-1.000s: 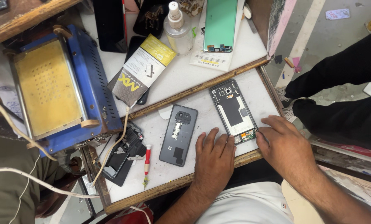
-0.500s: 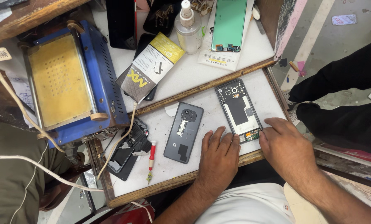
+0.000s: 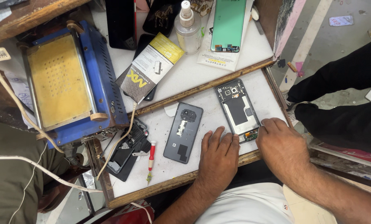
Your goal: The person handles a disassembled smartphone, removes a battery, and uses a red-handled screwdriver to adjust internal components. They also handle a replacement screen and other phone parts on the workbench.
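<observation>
So the left hand point(image 3: 218, 155) is laid flat, palm down, fingers spread loosely on the white wood-framed table point(image 3: 202, 83), nothing gripped in it. Just off its fingertips, on the thumb side, a dark grey phone back cover with a camera cutout point(image 3: 183, 132) is lying inside-up, close to the hand but not touched as far as can be seen.

The right hand point(image 3: 283, 145) is curled a bit, and its fingertips are pressed at the lower corner of an opened black smartphone with its internals exposed point(image 3: 238, 110). Whether anything small is pinched there can't be told, the fingers cover that spot. The phone itself is stretched out away from both hands, flat on the table, between the two sets of fingertips.

Further out past the left hand's little-finger side, a small red-handled screwdriver point(image 3: 151, 155) is lying, and beyond it a partly dismantled black phone part point(image 3: 125, 155). Way beyond the fingers, a mint-green phone panel point(image 3: 228, 24), a clear plastic pump bottle point(image 3: 188, 29) and a yellow-and-grey printed box point(image 3: 150, 68) can be seen, plus a blue heating machine with a yellow pad point(image 3: 65, 79).
</observation>
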Available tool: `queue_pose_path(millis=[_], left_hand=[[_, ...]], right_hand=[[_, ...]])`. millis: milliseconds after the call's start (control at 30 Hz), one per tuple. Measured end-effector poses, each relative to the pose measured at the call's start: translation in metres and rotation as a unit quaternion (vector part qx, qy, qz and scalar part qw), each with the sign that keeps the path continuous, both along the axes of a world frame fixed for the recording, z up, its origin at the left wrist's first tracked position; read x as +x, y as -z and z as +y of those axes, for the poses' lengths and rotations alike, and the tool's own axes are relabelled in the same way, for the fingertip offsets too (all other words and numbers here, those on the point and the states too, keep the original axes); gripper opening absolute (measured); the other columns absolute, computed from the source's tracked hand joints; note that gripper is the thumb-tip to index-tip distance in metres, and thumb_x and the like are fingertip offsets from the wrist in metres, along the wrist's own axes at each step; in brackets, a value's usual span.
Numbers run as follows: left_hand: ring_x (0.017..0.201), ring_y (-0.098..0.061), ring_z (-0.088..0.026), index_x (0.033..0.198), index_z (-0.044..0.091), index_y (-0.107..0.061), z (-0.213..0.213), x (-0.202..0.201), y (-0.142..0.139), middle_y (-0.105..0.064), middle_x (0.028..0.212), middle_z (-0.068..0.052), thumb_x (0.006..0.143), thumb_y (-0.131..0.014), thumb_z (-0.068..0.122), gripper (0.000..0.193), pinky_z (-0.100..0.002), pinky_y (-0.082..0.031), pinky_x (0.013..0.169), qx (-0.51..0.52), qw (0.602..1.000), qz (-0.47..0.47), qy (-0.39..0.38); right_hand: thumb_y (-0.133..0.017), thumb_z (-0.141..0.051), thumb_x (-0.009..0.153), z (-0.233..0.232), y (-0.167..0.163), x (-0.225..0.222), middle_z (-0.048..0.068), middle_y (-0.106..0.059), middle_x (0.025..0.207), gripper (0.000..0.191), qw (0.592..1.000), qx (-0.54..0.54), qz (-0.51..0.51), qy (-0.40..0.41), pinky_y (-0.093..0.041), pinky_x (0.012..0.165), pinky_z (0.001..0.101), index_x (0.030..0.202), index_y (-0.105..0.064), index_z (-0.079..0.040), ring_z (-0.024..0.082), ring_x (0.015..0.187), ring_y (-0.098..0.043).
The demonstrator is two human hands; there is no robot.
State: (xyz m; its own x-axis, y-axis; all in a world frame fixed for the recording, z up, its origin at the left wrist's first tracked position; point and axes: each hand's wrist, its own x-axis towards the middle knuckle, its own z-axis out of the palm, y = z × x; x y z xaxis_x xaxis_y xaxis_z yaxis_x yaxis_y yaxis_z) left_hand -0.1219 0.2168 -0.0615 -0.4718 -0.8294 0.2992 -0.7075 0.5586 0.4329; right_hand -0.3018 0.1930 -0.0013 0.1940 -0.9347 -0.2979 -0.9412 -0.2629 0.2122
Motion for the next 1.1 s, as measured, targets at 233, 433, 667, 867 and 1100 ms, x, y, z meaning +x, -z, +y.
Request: queue_pose_path(millis=[233,433,667,867,1100], left_hand=[[0.135,-0.051,-0.035,0.123,-0.002,-0.068,0.000,0.000,0.000,-0.064,0.124,-0.017,0.100,-0.067,0.016,0.029,-0.059,-0.038,0.114,-0.001,1.000,0.002,-0.007],[0.134,-0.050,-0.035,0.124,-0.002,-0.069,0.001,0.001,0.002,-0.063,0.124,-0.016,0.099,-0.068,0.018,0.032,-0.059,-0.037,0.114,0.007,1.000,0.000,-0.004],[0.135,-0.050,-0.034,0.125,-0.001,-0.069,0.001,0.002,0.002,-0.063,0.124,-0.015,0.099,-0.068,0.019,0.032,-0.058,-0.037,0.115,0.004,1.000,-0.001,-0.004],[0.135,-0.050,-0.034,0.126,0.000,-0.068,0.001,0.001,0.001,-0.063,0.125,-0.014,0.099,-0.069,0.020,0.033,-0.059,-0.036,0.115,0.006,1.000,0.011,-0.011],[0.134,-0.049,-0.037,0.127,0.002,-0.068,0.002,0.007,-0.006,-0.063,0.127,-0.013,0.094,-0.072,0.021,0.038,-0.062,-0.035,0.113,0.024,0.999,0.024,-0.015]], right_hand=[[-0.072,-0.017,0.084,-0.008,0.001,-0.031,0.003,-0.074,0.111,0.014,0.956,-0.057,-0.279,0.076,-0.057,0.089,0.0391,0.089,-0.080,-0.006,0.023,0.108,-0.067],[-0.072,-0.021,0.088,-0.008,0.024,-0.048,0.003,-0.074,0.112,0.019,0.929,-0.026,-0.349,0.123,-0.053,0.096,0.0389,0.096,-0.081,-0.007,0.023,0.112,-0.063],[-0.072,-0.022,0.089,-0.004,0.036,-0.055,0.002,-0.075,0.113,0.019,0.915,-0.029,-0.380,0.130,-0.051,0.099,0.0394,0.097,-0.081,-0.008,0.022,0.115,-0.061],[-0.071,-0.021,0.090,0.001,0.045,-0.057,0.006,-0.074,0.112,0.019,0.913,-0.048,-0.388,0.121,-0.052,0.097,0.0396,0.098,-0.080,-0.006,0.024,0.116,-0.062],[-0.069,-0.019,0.094,0.018,0.051,-0.054,0.006,-0.074,0.121,0.018,0.892,-0.124,-0.423,0.103,-0.052,0.108,0.0427,0.104,-0.078,-0.008,0.023,0.126,-0.062]])
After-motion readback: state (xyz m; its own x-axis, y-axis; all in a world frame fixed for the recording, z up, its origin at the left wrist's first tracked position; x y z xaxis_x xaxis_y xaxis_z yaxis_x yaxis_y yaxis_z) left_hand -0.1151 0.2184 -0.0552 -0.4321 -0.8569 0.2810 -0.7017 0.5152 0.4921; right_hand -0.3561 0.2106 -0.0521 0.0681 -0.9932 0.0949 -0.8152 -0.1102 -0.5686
